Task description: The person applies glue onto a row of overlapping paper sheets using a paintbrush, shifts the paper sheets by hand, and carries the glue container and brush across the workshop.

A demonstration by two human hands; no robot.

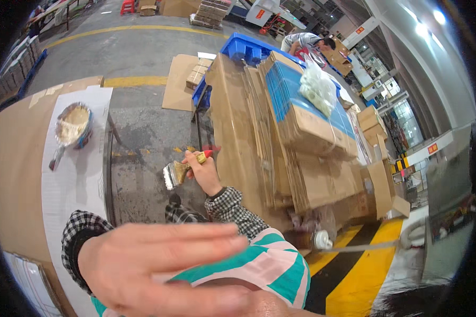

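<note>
My right hand (pixel 205 175) is closed around a flat paintbrush (pixel 179 171), held above the floor. Its yellow handle ends in a red tip, and white stuff coats the bristles. Close to the camera, my left hand (pixel 158 259) is raised, slightly blurred, its fingers stretched out and nothing seen in them. To the left, a bucket (pixel 84 138) of cream-coloured paste stands on white paper (pixel 71 185), which lies over a cardboard-topped table (pixel 18 153). A dark handle sticks out beside the bucket.
On my right, stacked flattened cartons (pixel 307 132) carry a clear plastic bag (pixel 318 90), with a blue plastic pallet (pixel 243 47) behind. A cardboard sheet (pixel 179 84) lies on the floor. Farther back, a person (pixel 304 42) bends over. Yellow-black floor striping (pixel 354 259) runs at lower right.
</note>
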